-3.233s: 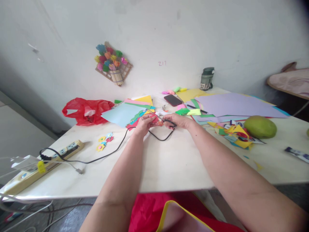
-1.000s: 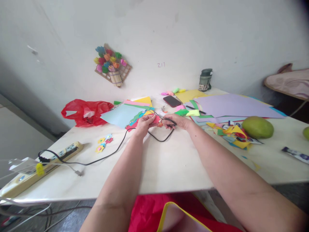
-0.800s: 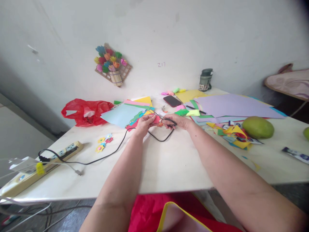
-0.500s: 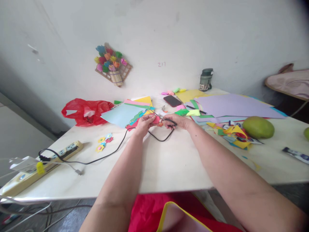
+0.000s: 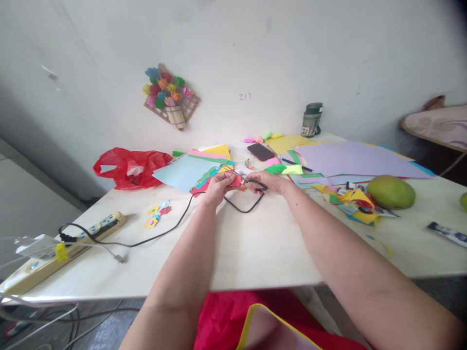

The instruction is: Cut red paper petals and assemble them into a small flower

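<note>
My left hand (image 5: 219, 188) pinches a small piece of red paper (image 5: 237, 181) above the middle of the table. Closed round the black handles of a pair of scissors (image 5: 258, 184) is my right hand (image 5: 272, 183). The blades point up and left, close to the red paper and my left fingertips; whether they touch the paper I cannot tell. Just behind my left hand lie wavy-edged coloured paper pieces (image 5: 208, 178) and a light blue sheet (image 5: 184, 171). Small paper flowers (image 5: 153, 222) rest on the table to the left.
A black cord (image 5: 156, 239) runs from the power strip (image 5: 109, 223) past my hands. Left stands a red plastic bag (image 5: 127, 167). Behind is a phone (image 5: 260, 151); to the right are purple paper (image 5: 335, 158), paper scraps (image 5: 359, 204), a green fruit (image 5: 391, 192) and a tumbler (image 5: 312, 120).
The scissor blades look slightly more spread than before. Both hands stay in nearly the same place.
</note>
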A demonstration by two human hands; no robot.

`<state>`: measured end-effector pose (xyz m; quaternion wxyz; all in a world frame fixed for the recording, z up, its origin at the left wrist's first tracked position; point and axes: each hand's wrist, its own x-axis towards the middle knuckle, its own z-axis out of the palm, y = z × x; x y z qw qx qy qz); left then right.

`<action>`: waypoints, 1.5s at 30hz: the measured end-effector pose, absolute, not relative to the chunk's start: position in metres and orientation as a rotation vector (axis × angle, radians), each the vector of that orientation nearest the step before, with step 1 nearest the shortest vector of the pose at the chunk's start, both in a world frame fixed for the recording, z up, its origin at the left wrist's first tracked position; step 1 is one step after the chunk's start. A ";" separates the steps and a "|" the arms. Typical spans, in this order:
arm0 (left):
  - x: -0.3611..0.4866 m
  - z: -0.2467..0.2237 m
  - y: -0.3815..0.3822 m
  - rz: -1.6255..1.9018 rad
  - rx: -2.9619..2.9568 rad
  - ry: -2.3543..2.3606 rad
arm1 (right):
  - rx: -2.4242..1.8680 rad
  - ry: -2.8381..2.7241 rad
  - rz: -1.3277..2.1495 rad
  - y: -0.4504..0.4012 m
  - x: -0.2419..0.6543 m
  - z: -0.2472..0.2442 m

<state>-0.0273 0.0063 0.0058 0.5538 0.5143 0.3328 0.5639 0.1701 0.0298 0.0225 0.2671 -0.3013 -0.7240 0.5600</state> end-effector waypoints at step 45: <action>-0.027 0.007 0.005 1.325 1.195 0.746 | -0.885 -1.986 1.418 0.023 0.170 0.027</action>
